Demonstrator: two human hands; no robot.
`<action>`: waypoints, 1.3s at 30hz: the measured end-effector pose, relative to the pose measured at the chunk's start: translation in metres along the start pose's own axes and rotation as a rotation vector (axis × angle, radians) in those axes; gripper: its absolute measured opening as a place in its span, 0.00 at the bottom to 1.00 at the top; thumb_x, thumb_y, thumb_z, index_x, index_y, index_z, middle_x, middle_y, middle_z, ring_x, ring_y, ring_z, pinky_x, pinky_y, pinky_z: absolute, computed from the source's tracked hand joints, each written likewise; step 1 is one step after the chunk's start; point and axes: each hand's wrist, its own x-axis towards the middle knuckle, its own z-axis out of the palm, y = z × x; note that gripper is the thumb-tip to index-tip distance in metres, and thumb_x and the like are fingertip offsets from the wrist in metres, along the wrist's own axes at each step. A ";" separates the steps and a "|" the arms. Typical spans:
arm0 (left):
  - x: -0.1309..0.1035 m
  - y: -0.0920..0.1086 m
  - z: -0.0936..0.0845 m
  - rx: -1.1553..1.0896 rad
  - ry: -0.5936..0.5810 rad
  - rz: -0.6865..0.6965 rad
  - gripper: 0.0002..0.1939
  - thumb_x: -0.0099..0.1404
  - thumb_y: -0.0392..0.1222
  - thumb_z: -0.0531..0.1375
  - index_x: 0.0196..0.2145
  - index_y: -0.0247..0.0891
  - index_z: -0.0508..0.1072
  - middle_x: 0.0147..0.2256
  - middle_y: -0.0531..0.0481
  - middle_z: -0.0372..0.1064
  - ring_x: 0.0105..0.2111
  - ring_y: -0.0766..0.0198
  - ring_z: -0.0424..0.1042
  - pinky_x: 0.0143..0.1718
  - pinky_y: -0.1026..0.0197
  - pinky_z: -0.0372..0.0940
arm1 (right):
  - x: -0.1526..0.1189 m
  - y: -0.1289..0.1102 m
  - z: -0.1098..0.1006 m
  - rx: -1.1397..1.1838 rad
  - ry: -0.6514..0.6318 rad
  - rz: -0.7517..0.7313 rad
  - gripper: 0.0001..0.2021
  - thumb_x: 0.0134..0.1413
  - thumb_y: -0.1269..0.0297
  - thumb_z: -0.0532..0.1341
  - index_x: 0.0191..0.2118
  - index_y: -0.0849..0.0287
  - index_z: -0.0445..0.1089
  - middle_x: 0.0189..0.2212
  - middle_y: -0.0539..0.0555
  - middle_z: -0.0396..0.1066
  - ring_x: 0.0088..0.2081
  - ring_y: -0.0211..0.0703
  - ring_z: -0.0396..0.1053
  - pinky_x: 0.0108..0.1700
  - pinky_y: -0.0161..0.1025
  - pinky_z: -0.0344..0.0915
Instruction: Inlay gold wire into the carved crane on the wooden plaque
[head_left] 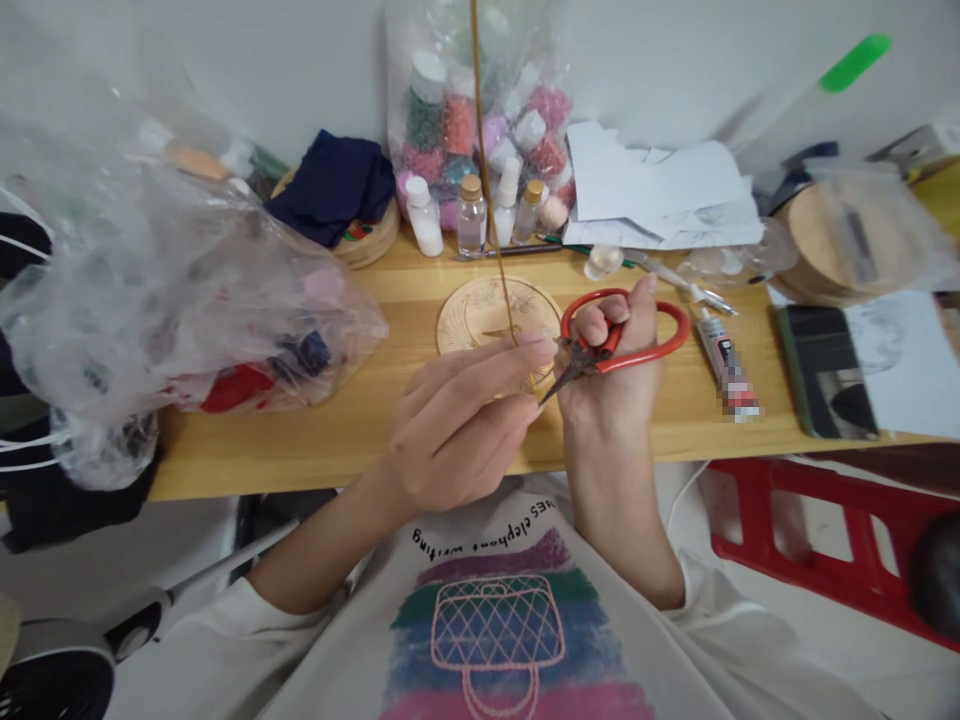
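Observation:
My left hand (457, 430) pinches the lower end of a thin golden-brown strand (486, 160), which runs up out of the top of the view. My right hand (611, 395) holds a pair of scissors (649, 350) with red handles, fingers through one loop. Their dark blades point down and left, the tips at my left fingertips; whether they touch the strand is hidden. Under and behind my hands lies a round wooden disc (469, 305) with line drawings on it, partly covered by my left hand.
Crumpled plastic bags (300, 300) cover the left side. At the back stand small bottles (426, 225), a bag of coloured jars (459, 125) and papers (660, 190). A glue tube (721, 350) and a phone (821, 370) lie right. A red stool (757, 510) is below the table edge.

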 end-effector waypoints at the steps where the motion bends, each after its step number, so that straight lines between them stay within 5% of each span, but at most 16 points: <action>1: 0.000 -0.001 0.001 -0.002 0.003 -0.003 0.07 0.64 0.28 0.60 0.35 0.39 0.72 0.46 0.44 0.77 0.54 0.68 0.71 0.55 0.61 0.70 | 0.000 0.000 0.000 -0.021 0.002 -0.004 0.26 0.66 0.45 0.48 0.21 0.55 0.49 0.11 0.40 0.49 0.12 0.28 0.49 0.16 0.28 0.48; 15: 0.006 -0.012 0.016 -0.131 -0.004 -0.021 0.06 0.63 0.27 0.59 0.36 0.34 0.72 0.47 0.38 0.76 0.52 0.58 0.74 0.53 0.58 0.72 | 0.019 -0.031 -0.016 0.146 0.084 0.055 0.28 0.57 0.44 0.61 0.20 0.57 0.49 0.09 0.39 0.50 0.11 0.26 0.44 0.14 0.26 0.42; 19: 0.019 -0.021 0.027 -0.149 0.035 -0.052 0.07 0.63 0.28 0.58 0.36 0.37 0.72 0.47 0.38 0.76 0.49 0.58 0.76 0.49 0.57 0.74 | 0.032 -0.037 -0.031 0.150 0.083 -0.014 0.30 0.46 0.39 0.66 0.21 0.57 0.51 0.10 0.39 0.51 0.12 0.26 0.47 0.14 0.26 0.44; 25: 0.054 -0.028 0.039 -0.216 0.065 0.055 0.07 0.62 0.29 0.60 0.35 0.38 0.73 0.48 0.38 0.76 0.47 0.56 0.77 0.46 0.55 0.74 | 0.040 -0.047 -0.042 0.142 0.102 -0.099 0.31 0.46 0.37 0.65 0.20 0.57 0.50 0.10 0.39 0.51 0.13 0.27 0.47 0.15 0.25 0.45; 29: 0.091 -0.030 0.071 -0.348 0.086 0.065 0.05 0.62 0.29 0.61 0.35 0.37 0.73 0.47 0.37 0.76 0.47 0.56 0.77 0.47 0.54 0.73 | 0.047 -0.053 -0.053 0.122 0.090 -0.160 0.30 0.46 0.36 0.64 0.21 0.56 0.50 0.11 0.39 0.50 0.13 0.27 0.47 0.15 0.26 0.45; 36: 0.140 -0.036 0.173 -0.587 0.124 -0.054 0.05 0.62 0.30 0.62 0.29 0.37 0.73 0.49 0.37 0.73 0.47 0.54 0.77 0.48 0.49 0.73 | 0.058 -0.060 -0.079 0.082 0.144 -0.204 0.31 0.44 0.33 0.62 0.21 0.55 0.49 0.11 0.39 0.50 0.13 0.28 0.46 0.15 0.27 0.46; 39: 0.144 -0.027 0.188 -0.674 0.146 -0.083 0.04 0.64 0.32 0.62 0.30 0.36 0.73 0.50 0.36 0.72 0.45 0.55 0.78 0.48 0.49 0.73 | 0.063 -0.059 -0.090 0.010 0.168 -0.254 0.31 0.41 0.31 0.61 0.21 0.54 0.49 0.11 0.39 0.49 0.13 0.29 0.45 0.15 0.28 0.46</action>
